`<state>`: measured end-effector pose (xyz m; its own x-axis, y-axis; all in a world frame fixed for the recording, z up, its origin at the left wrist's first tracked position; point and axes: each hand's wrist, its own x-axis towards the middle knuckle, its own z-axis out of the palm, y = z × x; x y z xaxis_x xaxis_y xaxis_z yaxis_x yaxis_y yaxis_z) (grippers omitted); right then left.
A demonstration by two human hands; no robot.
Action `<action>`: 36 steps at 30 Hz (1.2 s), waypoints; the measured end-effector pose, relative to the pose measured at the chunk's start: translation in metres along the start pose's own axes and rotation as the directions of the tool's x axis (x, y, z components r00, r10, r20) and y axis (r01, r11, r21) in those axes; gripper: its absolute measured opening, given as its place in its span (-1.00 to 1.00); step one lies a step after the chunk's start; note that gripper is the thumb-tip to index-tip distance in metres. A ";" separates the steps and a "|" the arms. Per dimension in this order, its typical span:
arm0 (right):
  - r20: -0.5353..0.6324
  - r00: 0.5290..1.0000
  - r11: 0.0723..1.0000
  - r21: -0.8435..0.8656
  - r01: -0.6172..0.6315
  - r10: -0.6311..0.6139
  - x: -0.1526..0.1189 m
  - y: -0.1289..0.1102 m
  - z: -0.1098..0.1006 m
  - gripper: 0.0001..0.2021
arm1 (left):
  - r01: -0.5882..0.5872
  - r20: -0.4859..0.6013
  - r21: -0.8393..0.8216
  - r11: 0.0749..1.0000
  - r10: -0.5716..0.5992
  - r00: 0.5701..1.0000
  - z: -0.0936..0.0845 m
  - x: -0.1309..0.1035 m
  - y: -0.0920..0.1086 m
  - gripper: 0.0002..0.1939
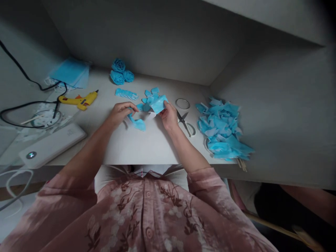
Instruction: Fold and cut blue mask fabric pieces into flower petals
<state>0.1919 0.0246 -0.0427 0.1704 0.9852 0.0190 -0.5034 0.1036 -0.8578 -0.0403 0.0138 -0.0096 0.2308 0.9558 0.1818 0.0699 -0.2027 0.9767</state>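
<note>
My right hand point(169, 114) pinches a light-blue piece of non-woven fabric point(159, 104) between thumb and fingers, over the middle of the table. To its left, my left hand point(122, 113) has its fingers closed on a curled blue fabric strip point(137, 124), which hangs down toward the tabletop. Just behind the held piece lie several small cut blue petals point(154, 91). A pair of scissors point(185, 123) with pale handles rests beside my right wrist, blades partly spread. Farther back is a row of overlapping blue pieces point(126, 93).
Three blue fabric roses point(118, 77) stand near the back wall. At left are blue face masks point(70, 73), a yellow glue gun point(80, 100), white scraps, cables and a white power bank point(52, 145). A tape ring point(182, 103) and a blue fabric heap point(220, 127) with sticks lie right.
</note>
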 end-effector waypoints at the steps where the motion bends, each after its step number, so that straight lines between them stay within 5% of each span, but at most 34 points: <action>1: 0.002 1.000 1.000 -0.010 -0.003 0.003 0.000 0.000 0.000 -0.71 | 0.021 0.011 0.012 1.000 -0.022 1.000 0.000 -0.001 0.000 -0.80; 4: 0.002 1.000 1.000 -0.001 -0.020 0.020 -0.002 -0.001 0.001 -0.70 | 0.047 -0.022 0.039 0.998 -0.046 0.999 0.002 -0.002 0.000 -0.63; 8: 0.010 1.000 1.000 0.013 -0.025 0.025 -0.004 -0.002 0.003 -0.69 | -0.015 -0.005 0.027 1.000 0.015 1.000 0.005 0.000 -0.002 -0.76; 13: 0.002 0.998 0.998 -0.028 -0.062 0.062 -0.005 -0.004 0.006 -0.70 | -0.089 0.019 -0.116 0.989 0.092 0.996 0.005 0.004 -0.010 -0.51; 17: 0.126 0.981 0.972 -0.205 -0.119 0.146 -0.010 -0.014 0.006 -0.68 | -0.072 -0.013 -0.204 0.976 0.071 0.997 0.004 0.007 -0.016 -0.53; 19: 0.241 0.949 0.883 -0.464 -0.073 0.205 -0.014 -0.021 0.005 -0.55 | -0.049 -0.032 -0.256 0.965 0.042 0.999 0.004 0.007 -0.016 -0.54; 22: 0.384 0.897 0.532 -0.817 0.221 0.218 -0.017 -0.027 0.004 -0.34 | 0.019 -0.032 -0.385 0.923 -0.034 0.999 0.004 0.007 -0.010 -0.52; 24: 0.498 0.853 0.374 -0.829 0.416 0.154 -0.018 -0.027 0.004 -0.28 | 0.080 0.005 -0.484 0.871 -0.089 0.996 0.004 0.006 -0.005 -0.51; 25: 0.552 0.827 0.368 -0.795 0.482 0.111 -0.018 -0.027 0.005 -0.27 | 0.109 0.032 -0.532 0.840 -0.109 0.994 0.004 0.005 -0.003 -0.51; 29: 0.636 0.771 0.574 -0.622 0.532 -0.026 -0.024 -0.024 0.010 -0.42 | 0.161 0.072 -0.663 0.731 -0.151 0.986 0.003 0.003 0.002 -0.54; 36: 0.551 0.834 0.817 -0.488 0.308 0.015 -0.035 -0.022 0.015 -0.84 | 0.166 0.055 -0.675 0.719 -0.176 0.983 0.002 0.003 0.004 -0.61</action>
<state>0.1843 -0.0097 -0.0165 -0.3323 0.8986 0.2864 0.0541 0.3213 -0.9454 -0.0377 0.0152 -0.0055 0.2682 0.9634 0.0009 -0.5667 0.1570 0.8088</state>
